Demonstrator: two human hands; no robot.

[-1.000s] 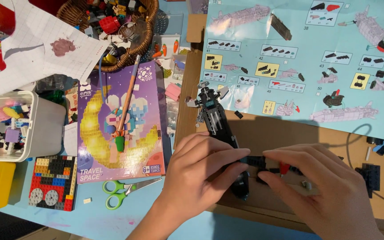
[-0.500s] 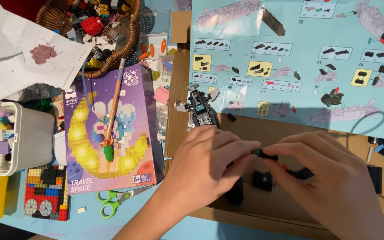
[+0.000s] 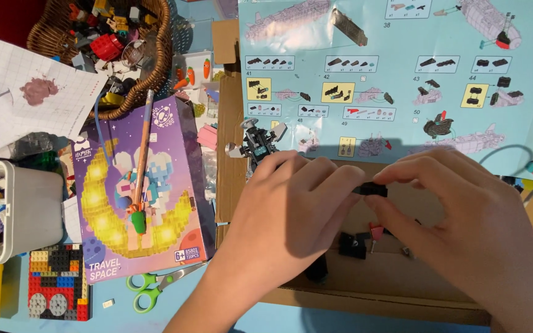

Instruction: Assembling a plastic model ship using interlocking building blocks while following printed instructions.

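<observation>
My left hand [image 3: 291, 209] and my right hand [image 3: 464, 222] meet over a brown cardboard sheet [image 3: 396, 283]. Between their fingertips they pinch a small black brick piece [image 3: 371, 189]. Below the fingers lie loose black pieces [image 3: 353, 245] and a small red piece [image 3: 375, 232] on the cardboard. A dark grey and black brick model [image 3: 258, 145] sticks out from behind my left hand, its lower part hidden. A large pale blue instruction sheet [image 3: 402, 68] with step pictures lies beyond the hands.
A purple building-set box [image 3: 137, 197] with a carrot-tipped pencil [image 3: 141, 166] on it lies at left. Green-handled scissors [image 3: 155, 287] and a coloured brick plate [image 3: 57, 280] lie below it. A wicker basket [image 3: 112, 43] of bricks, a white tub [image 3: 20, 209] and white paper [image 3: 26, 92] stand farther left.
The view has shifted and the model now shows less behind my left hand. My fingers lifted the small black piece up from the loose pieces, and both hands now pinch it higher.
</observation>
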